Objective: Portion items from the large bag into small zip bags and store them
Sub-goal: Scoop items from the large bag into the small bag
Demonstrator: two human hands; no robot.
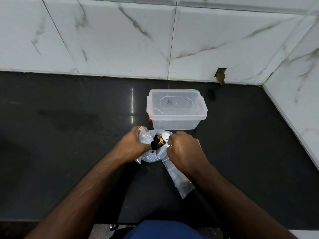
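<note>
The large clear plastic bag (151, 156) sits open on the black counter, with dark and yellowish pieces (158, 141) showing in its mouth. My left hand (133, 146) grips the bag's left rim together with a small clear zip bag (144, 136). On the bag's right rim, my right hand (185, 149) is closed around a white scoop (164, 136) that dips into the mouth. A small zip bag (179, 180) holding some dark pieces lies on the counter under my right wrist.
A clear lidded plastic box (176, 109) with an orange clip stands just behind the bag. The black counter (69, 135) meets a marble-tiled wall behind and on the right. The counter's front edge lies near my body.
</note>
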